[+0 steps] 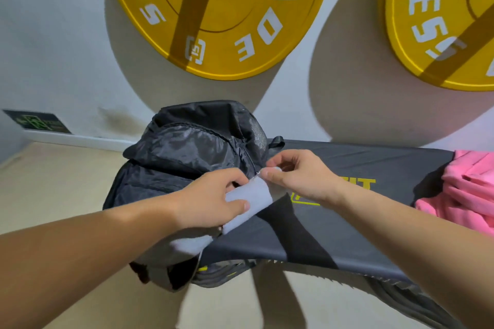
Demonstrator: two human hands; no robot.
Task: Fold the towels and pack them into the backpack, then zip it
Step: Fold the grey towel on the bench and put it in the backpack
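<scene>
A black nylon backpack (pixel 187 152) lies on the left end of a dark padded bench (pixel 347 211). A white folded towel (pixel 251 197) sticks out of the backpack's side opening, and more white cloth (pixel 187 246) shows below my left forearm. My left hand (pixel 213 197) grips the towel at the opening, thumb on top. My right hand (pixel 296 176) pinches the towel's upper corner beside the zipper line. A pink towel (pixel 465 189) lies crumpled at the bench's right end.
Two yellow weight plates (pixel 213 16) (pixel 438 21) hang on the white wall behind the bench. A beige floor (pixel 48 173) spreads to the left. A small dark sign (pixel 37 121) sits low on the wall at the left.
</scene>
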